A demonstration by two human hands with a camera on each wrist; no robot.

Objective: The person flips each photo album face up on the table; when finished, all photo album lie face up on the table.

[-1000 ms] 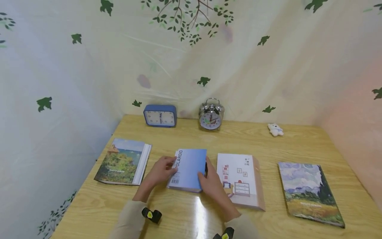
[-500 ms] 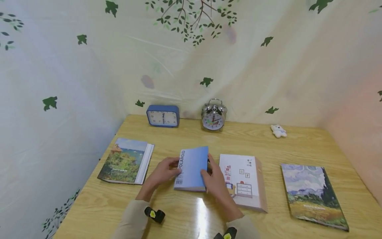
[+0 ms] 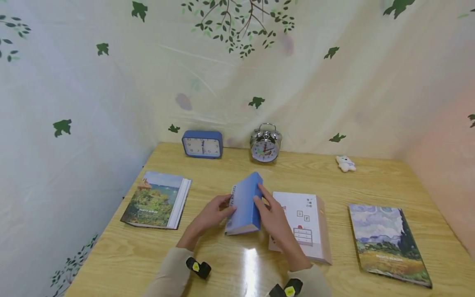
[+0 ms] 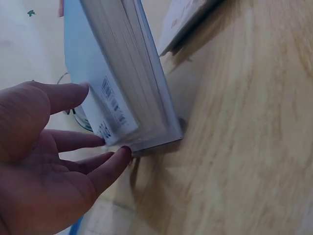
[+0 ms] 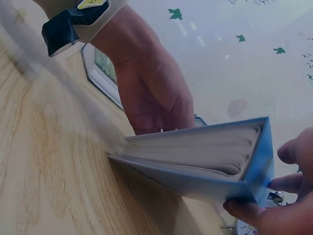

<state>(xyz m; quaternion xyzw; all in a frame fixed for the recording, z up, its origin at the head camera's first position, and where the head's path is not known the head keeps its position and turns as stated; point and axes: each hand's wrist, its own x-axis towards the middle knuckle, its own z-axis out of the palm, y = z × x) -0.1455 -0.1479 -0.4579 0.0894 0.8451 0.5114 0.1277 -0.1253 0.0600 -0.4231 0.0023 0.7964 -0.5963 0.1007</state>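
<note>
A thick blue photo album point(image 3: 243, 206) marked POLAROID stands tilted over the middle of the table, its right side raised and the blue spine facing right. My left hand point(image 3: 211, 212) pinches its left edge, thumb on the cover. In the left wrist view, other fingers of the left hand point(image 4: 54, 152) reach under the corner by the barcode. At the spine, my right hand point(image 3: 276, 218) holds the album's right side. The right wrist view shows the page edges of the album point(image 5: 195, 152) between its covers, with the right hand point(image 5: 288, 200) at the spine.
A seaside-painting album point(image 3: 154, 202) lies left on the wooden table point(image 3: 208, 272). Beside my right hand lies a white album point(image 3: 306, 227), partly covered by that arm; another painted album point(image 3: 386, 239) is farther right. Behind stand a blue clock point(image 3: 202, 144), a silver alarm clock point(image 3: 266, 145) and a white bear figure point(image 3: 345, 163).
The blue album has gone from lying nearly flat to tilted, its right side lifted and the spine turned into view. Both hands have shifted slightly right with it.
</note>
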